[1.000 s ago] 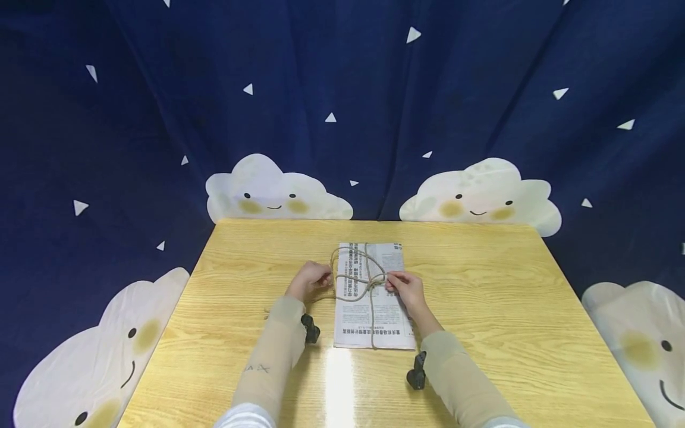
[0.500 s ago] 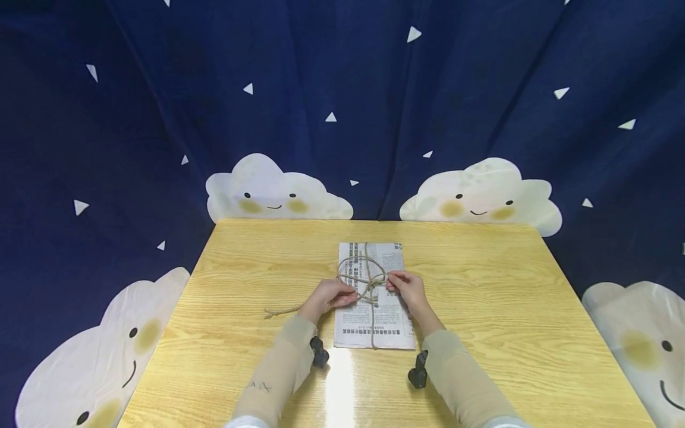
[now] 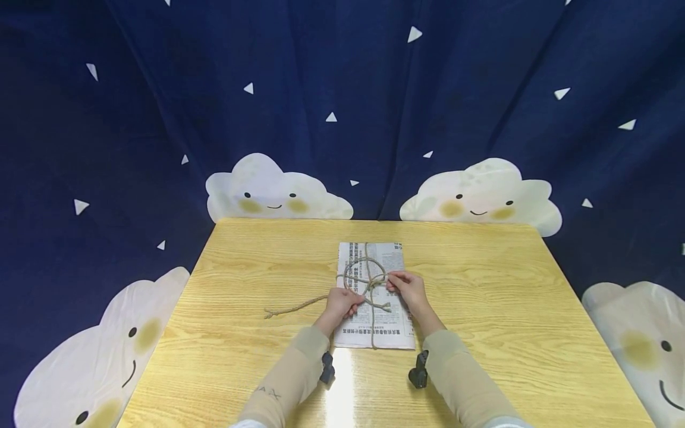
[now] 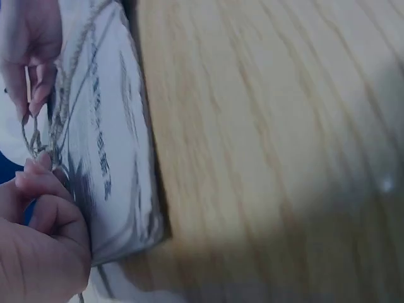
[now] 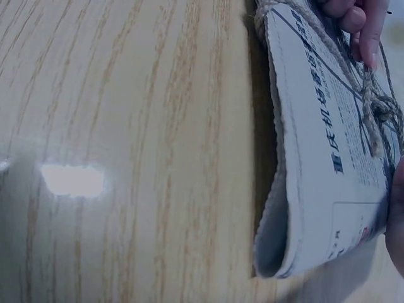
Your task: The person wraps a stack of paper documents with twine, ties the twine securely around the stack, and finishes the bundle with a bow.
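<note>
A folded newspaper (image 3: 353, 337) lies in the middle of the head view, with brown twine (image 3: 373, 326) crossed and looped over it. My left hand (image 3: 342, 304) is over its left side and pinches the twine below the loop; a short frayed end sticks out to the right of the fingers. At the right edge of the knot, my right hand (image 3: 409, 291) pinches a small loop of twine between thumb and fingertips. In the left wrist view both the left hand (image 4: 47, 233) and right hand (image 4: 31, 44) meet at the knot. The right wrist view shows only an edge of the right hand (image 5: 396, 221).
A long tail of twine (image 3: 294, 309) runs left from the newspaper over the wooden table (image 3: 492, 297). Behind the table hangs a dark blue curtain (image 3: 299, 71) with cloud prints. Black wrist cameras (image 3: 418, 370) sit on both sleeves.
My left hand has moved from beyond the newspaper's left edge rightward and nearer, onto the paper. The big twine loop has shrunk, and a short end now shows. My right hand has stayed put.
</note>
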The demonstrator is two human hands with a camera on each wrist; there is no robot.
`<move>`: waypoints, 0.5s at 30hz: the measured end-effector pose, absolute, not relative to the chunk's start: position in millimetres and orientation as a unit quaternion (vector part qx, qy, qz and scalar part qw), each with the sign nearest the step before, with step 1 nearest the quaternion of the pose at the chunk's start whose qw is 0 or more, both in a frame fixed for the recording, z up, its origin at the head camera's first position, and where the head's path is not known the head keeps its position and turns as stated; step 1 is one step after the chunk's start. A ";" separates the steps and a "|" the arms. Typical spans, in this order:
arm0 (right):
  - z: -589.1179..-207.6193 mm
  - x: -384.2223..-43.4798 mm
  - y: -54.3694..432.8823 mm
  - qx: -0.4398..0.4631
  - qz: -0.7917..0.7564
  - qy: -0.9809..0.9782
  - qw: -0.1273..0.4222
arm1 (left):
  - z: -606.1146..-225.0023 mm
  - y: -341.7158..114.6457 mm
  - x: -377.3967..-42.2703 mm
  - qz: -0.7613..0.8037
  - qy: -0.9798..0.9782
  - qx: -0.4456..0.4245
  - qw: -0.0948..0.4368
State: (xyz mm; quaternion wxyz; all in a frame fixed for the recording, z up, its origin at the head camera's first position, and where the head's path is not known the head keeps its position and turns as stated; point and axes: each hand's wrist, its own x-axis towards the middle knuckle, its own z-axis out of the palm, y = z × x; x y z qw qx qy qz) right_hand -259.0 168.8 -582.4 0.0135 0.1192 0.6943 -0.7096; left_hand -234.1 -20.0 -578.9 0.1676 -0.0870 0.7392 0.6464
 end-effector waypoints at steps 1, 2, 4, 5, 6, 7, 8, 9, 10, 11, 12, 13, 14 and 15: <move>-582.8 -259.1 168.9 0.120 -0.709 0.695 0.013 | -578.6 -20.6 -234.2 0.637 0.748 -0.084 0.167; -583.1 -259.2 169.0 0.119 -0.710 0.694 0.014 | -578.3 -21.4 -235.0 0.624 0.759 -0.078 0.167; -583.7 -259.0 169.4 0.119 -0.711 0.693 0.015 | -577.1 -23.5 -238.3 0.594 0.784 -0.064 0.166; -583.9 -259.0 169.9 0.116 -0.710 0.694 0.016 | -576.4 -24.8 -241.2 0.575 0.801 -0.057 0.159; -583.9 -258.9 170.3 0.114 -0.710 0.694 0.016 | -575.3 -26.0 -244.3 0.553 0.818 -0.051 0.147; -584.0 -258.7 170.8 0.114 -0.711 0.693 0.017 | -573.1 -27.4 -247.7 0.532 0.835 -0.045 0.132; -583.9 -258.6 171.2 0.113 -0.712 0.693 0.017 | -570.7 -28.7 -251.5 0.515 0.849 -0.042 0.111; -583.9 -258.4 171.4 0.112 -0.710 0.695 0.018 | -568.8 -30.1 -255.5 0.499 0.862 -0.039 0.086; -584.0 -258.3 171.4 0.111 -0.709 0.696 0.018 | -567.1 -31.6 -259.6 0.485 0.871 -0.040 0.061; -584.1 -258.4 171.4 0.111 -0.708 0.698 0.018 | -565.4 -33.3 -263.4 0.476 0.878 -0.040 0.036; -584.2 -258.4 171.2 0.111 -0.707 0.698 0.017 | -564.1 -34.9 -266.8 0.471 0.881 -0.040 0.018; -584.6 -258.4 170.9 0.112 -0.707 0.698 0.017 | -563.5 -36.5 -270.2 0.467 0.883 -0.039 0.004; -584.9 -258.5 170.7 0.112 -0.707 0.698 0.016 | -564.4 -37.8 -273.6 0.463 0.885 -0.038 -0.006; -585.4 -258.4 170.5 0.112 -0.706 0.699 0.016 | -565.6 -38.9 -276.3 0.459 0.888 -0.035 -0.011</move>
